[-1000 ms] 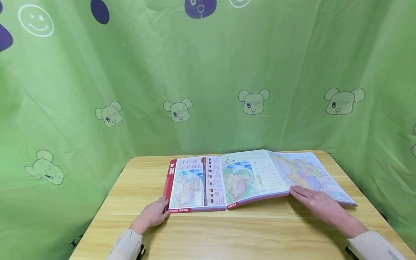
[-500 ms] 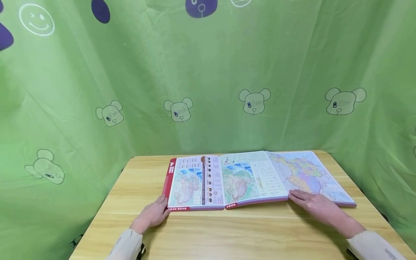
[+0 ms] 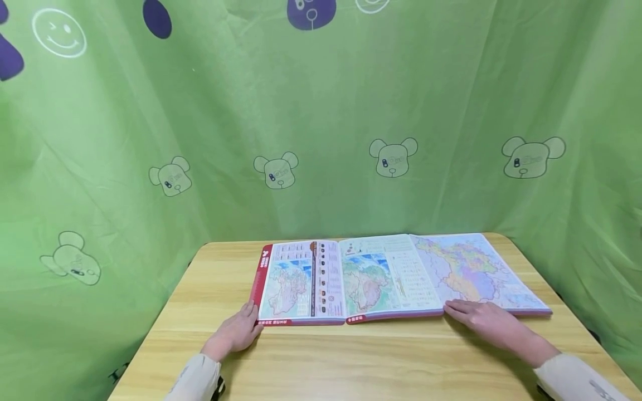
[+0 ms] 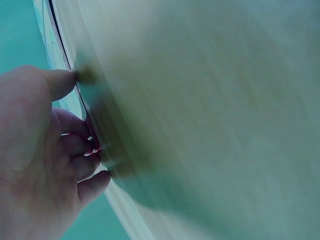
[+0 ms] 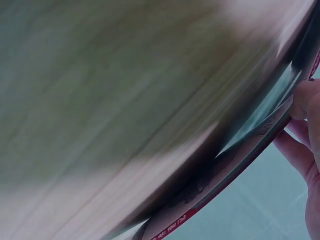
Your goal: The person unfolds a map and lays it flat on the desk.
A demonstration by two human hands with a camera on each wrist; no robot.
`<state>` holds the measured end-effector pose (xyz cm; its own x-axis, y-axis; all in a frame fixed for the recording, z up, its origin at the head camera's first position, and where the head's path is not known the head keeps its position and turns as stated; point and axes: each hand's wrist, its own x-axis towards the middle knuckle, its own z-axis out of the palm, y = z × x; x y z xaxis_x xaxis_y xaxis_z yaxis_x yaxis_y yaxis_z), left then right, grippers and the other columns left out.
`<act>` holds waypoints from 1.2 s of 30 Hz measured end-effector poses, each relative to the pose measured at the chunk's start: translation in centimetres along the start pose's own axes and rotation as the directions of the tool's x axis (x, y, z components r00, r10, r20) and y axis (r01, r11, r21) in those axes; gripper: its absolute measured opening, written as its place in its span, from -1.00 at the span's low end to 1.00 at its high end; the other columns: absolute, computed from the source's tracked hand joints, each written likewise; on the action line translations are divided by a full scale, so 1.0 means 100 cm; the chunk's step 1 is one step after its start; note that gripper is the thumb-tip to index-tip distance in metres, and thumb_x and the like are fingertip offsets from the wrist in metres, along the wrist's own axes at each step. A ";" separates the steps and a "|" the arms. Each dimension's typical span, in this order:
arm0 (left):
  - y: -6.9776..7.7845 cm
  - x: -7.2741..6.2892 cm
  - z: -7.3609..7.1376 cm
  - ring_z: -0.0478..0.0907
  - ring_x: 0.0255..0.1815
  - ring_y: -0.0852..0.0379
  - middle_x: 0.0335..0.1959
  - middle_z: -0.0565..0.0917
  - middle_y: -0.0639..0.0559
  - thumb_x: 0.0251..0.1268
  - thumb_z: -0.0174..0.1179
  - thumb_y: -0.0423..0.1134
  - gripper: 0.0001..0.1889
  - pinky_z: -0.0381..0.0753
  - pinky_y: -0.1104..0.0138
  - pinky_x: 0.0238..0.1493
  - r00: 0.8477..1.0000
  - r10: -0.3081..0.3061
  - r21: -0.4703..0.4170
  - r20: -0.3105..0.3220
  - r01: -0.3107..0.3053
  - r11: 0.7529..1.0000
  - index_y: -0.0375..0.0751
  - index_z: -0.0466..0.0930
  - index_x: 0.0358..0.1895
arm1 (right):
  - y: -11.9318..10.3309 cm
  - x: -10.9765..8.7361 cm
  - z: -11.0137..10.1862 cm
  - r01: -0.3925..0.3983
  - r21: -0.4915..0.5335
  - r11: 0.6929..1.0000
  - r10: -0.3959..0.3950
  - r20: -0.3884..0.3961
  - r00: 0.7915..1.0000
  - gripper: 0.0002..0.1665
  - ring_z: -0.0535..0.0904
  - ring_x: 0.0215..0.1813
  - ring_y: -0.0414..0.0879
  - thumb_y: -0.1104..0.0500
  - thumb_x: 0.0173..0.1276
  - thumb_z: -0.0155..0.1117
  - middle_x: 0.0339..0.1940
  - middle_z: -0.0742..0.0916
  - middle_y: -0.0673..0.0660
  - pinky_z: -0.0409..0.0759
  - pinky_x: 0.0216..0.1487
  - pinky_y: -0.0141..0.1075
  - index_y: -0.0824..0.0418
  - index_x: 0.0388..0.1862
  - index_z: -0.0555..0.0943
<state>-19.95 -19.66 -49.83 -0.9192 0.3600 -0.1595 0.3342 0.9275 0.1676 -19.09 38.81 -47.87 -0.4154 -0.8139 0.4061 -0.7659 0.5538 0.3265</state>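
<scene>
A fold-out map (image 3: 368, 278) with three printed panels lies spread across the far part of the table. Red strips mark its left edge and part of its near edge. My left hand (image 3: 236, 329) grips the near left corner; in the left wrist view its thumb (image 4: 62, 84) and bent fingers (image 4: 92, 187) meet at the map's edge. At the fold between the middle and right panels, my right hand (image 3: 489, 323) pinches the near edge, the right panel lying behind its fingers. The right wrist view has the thumb (image 5: 302, 102) at the curved map edge (image 5: 220, 182).
The wooden table (image 3: 321, 362) has rounded far corners. A green curtain (image 3: 321, 100) with bear and smiley prints hangs around its back and sides. The map's right panel reaches close to the table's right edge.
My right hand has come down and slightly toward me, and the map's middle and right panels lie flatter, with the raised fold lower. My left hand stays at its corner.
</scene>
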 end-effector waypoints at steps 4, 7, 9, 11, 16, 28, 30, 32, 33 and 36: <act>0.000 -0.001 0.000 0.06 0.42 -0.28 0.41 0.09 -0.44 0.47 -0.07 -0.06 -0.35 0.13 0.01 0.39 1.000 0.002 -0.008 0.004 -0.002 1.000 -0.59 0.14 0.34 | 0.001 -0.001 0.003 0.007 0.009 1.000 -0.008 0.014 1.000 -0.12 0.67 -0.21 0.10 0.20 0.54 -0.80 -0.11 0.71 0.25 0.67 -0.46 -0.21 0.31 -0.10 0.67; 0.001 -0.002 -0.001 0.04 0.43 -0.28 0.41 0.08 -0.44 0.48 -0.09 -0.05 -0.35 0.12 0.01 0.39 1.000 0.001 -0.011 0.013 -0.001 1.000 -0.59 0.12 0.35 | 0.002 -0.002 0.003 0.017 0.021 1.000 -0.018 0.025 1.000 -0.28 0.67 -0.20 0.09 0.25 0.56 -0.59 -0.10 0.71 0.24 0.67 -0.47 -0.21 0.29 -0.09 0.68; 0.001 -0.002 -0.001 0.03 0.43 -0.28 0.41 0.07 -0.44 0.48 -0.10 -0.04 -0.34 0.11 0.01 0.40 1.000 -0.002 -0.012 0.021 0.002 1.000 -0.58 0.11 0.36 | 0.003 -0.002 0.003 0.025 0.029 0.999 -0.026 0.037 0.999 -0.47 0.67 -0.19 0.09 0.31 0.47 -0.34 -0.10 0.71 0.24 0.67 -0.46 -0.20 0.29 -0.09 0.68; 0.002 -0.002 -0.002 0.02 0.43 -0.28 0.41 0.06 -0.44 0.48 -0.12 -0.02 -0.33 0.10 0.01 0.40 1.000 -0.006 -0.013 0.029 0.006 1.000 -0.58 0.10 0.36 | 0.003 -0.002 0.003 0.028 0.042 0.999 -0.030 0.048 0.998 -0.57 0.67 -0.19 0.10 0.35 0.30 -0.15 -0.10 0.71 0.24 0.67 -0.45 -0.18 0.28 -0.09 0.68; 0.004 -0.001 -0.002 0.01 0.44 -0.27 0.42 0.07 -0.44 0.48 -0.14 0.01 -0.31 0.10 0.00 0.40 0.999 -0.020 -0.012 0.037 0.021 1.000 -0.58 0.09 0.37 | 0.005 -0.002 0.006 0.023 0.056 0.998 -0.028 0.074 0.997 -0.44 0.67 -0.20 0.09 0.23 0.52 -0.37 -0.11 0.71 0.23 0.68 -0.43 -0.17 0.25 -0.09 0.69; 0.004 0.000 -0.004 0.00 0.44 -0.27 0.42 0.06 -0.44 0.48 -0.12 0.01 -0.30 0.10 0.01 0.40 0.999 -0.030 -0.020 0.033 0.031 0.999 -0.58 0.09 0.36 | 0.006 -0.003 0.013 0.050 0.078 0.996 -0.061 0.147 0.987 -0.61 0.67 -0.17 0.09 0.34 0.08 0.14 -0.12 0.72 0.20 0.68 -0.36 -0.16 0.20 -0.09 0.70; 0.004 0.001 -0.005 0.01 0.44 -0.28 0.41 0.07 -0.44 0.47 -0.09 0.01 -0.30 0.11 0.00 0.40 0.999 -0.030 -0.028 0.029 0.031 0.999 -0.59 0.10 0.36 | 0.005 -0.002 0.012 0.051 0.073 0.996 -0.062 0.156 0.986 -0.57 0.66 -0.17 0.09 0.36 -0.01 0.19 -0.12 0.72 0.20 0.68 -0.36 -0.16 0.19 -0.09 0.70; 0.005 0.001 -0.005 0.01 0.44 -0.27 0.42 0.07 -0.43 0.46 -0.08 0.01 -0.29 0.12 0.01 0.39 0.999 -0.036 -0.033 0.032 0.037 0.999 -0.58 0.09 0.36 | 0.005 -0.002 0.012 0.044 0.076 0.996 -0.056 0.164 0.985 -0.55 0.66 -0.17 0.10 0.37 -0.04 0.21 -0.12 0.72 0.21 0.68 -0.34 -0.15 0.20 -0.09 0.70; 0.005 0.001 -0.005 0.01 0.44 -0.27 0.42 0.07 -0.43 0.46 -0.08 0.02 -0.29 0.12 0.01 0.39 0.999 -0.041 -0.034 0.034 0.042 0.999 -0.58 0.09 0.37 | 0.005 -0.002 0.012 0.040 0.079 0.996 -0.053 0.171 0.984 -0.55 0.66 -0.16 0.11 0.37 -0.04 0.21 -0.11 0.71 0.22 0.68 -0.33 -0.14 0.20 -0.09 0.70; 0.005 0.001 -0.005 0.00 0.44 -0.26 0.43 0.06 -0.42 0.46 -0.08 0.03 -0.28 0.12 0.01 0.39 0.998 -0.050 -0.040 0.042 0.051 0.998 -0.57 0.09 0.37 | 0.003 -0.001 0.011 0.020 0.091 0.996 -0.038 0.201 0.979 -0.55 0.66 -0.15 0.13 0.38 -0.02 0.20 -0.09 0.70 0.24 0.68 -0.32 -0.13 0.22 -0.08 0.70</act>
<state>-19.99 -19.17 -49.23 -0.9253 0.3173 -0.2080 0.2779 0.9400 0.1977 -19.83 38.88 -48.75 -0.4765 -0.8529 0.2132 -0.8154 0.5195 0.2556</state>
